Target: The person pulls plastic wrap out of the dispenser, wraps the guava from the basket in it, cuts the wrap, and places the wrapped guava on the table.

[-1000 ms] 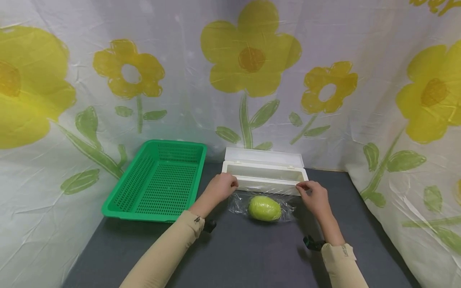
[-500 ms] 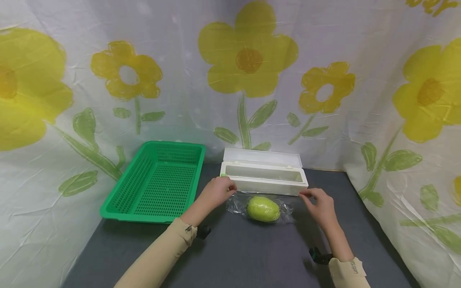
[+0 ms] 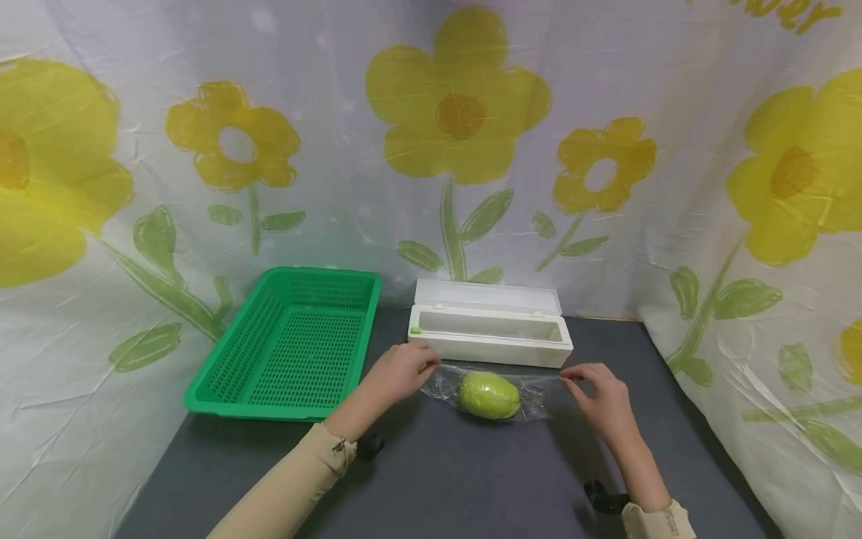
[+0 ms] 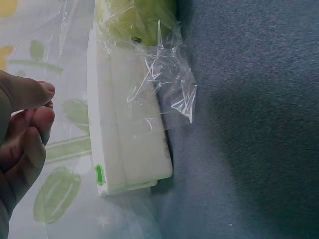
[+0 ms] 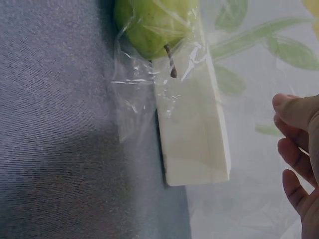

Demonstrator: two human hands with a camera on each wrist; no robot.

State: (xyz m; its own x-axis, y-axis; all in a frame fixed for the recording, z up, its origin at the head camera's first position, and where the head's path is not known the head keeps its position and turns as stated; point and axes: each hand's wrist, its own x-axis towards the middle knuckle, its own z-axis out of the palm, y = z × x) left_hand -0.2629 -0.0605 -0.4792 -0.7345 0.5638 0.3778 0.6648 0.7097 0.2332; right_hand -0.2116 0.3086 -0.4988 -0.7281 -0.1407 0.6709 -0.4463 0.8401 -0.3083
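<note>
A green pear (image 3: 488,395), its stem showing in the right wrist view, lies on the dark tabletop over and partly under clear plastic wrap (image 3: 441,383). The left hand (image 3: 402,370) pinches the wrap's far left corner between thumb and forefinger. At the far right corner, the right hand (image 3: 601,395) pinches the wrap the same way, and the film's edge stretches between them. Just behind stands a white plastic wrap dispenser (image 3: 498,349), lid raised, with a green slide cutter (image 3: 416,330) at its left end. In the left wrist view the left hand's fingers (image 4: 40,117) are curled.
A green perforated basket (image 3: 283,412) stands left of the dispenser, close to the left forearm. A white curtain (image 3: 337,187) printed with yellow flowers encloses the back and sides of the dark table (image 3: 465,486).
Both hands have drawn back from the dispenser toward the person, bringing the film's edge with them, and the right hand has moved slightly outward. The green cutter has come into sight.
</note>
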